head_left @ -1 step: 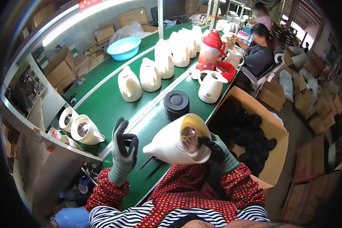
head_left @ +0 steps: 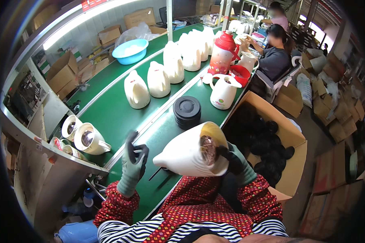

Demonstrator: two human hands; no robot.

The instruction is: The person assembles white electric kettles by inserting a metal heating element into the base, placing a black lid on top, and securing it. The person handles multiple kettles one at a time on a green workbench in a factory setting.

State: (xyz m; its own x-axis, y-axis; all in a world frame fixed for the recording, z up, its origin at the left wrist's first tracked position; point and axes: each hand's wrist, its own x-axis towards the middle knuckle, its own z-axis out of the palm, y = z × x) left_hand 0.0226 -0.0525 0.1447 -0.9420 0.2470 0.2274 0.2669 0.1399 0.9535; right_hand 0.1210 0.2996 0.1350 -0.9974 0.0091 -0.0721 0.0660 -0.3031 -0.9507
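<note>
A white jug-shaped thermos body (head_left: 182, 152) lies tipped on its side in front of me, its wide open end facing right. Inside that opening a shiny silvery liner shows. My right hand (head_left: 237, 164), in a grey-green glove with dark fingers, grips the rim at the open end. To the left of the narrow end, my left hand (head_left: 133, 162) is raised in a matching glove. Its fingers are apart and partly blurred, and I see nothing held in them. Just beyond the body stands a stack of black round caps (head_left: 187, 111) on the green worktop (head_left: 121, 125).
White thermos jugs (head_left: 136, 90) stand in rows, with a red thermos (head_left: 222, 54) behind. Open-ended jugs (head_left: 89, 139) lie at the left. A carton (head_left: 288, 178) of black round parts sits at right. A blue basin (head_left: 130, 52) and a seated co-worker (head_left: 273, 56) are farther off.
My right hand has turned the thermos body slightly, so its open end faces more to the right. My left hand's fingers have shifted and blurred.
</note>
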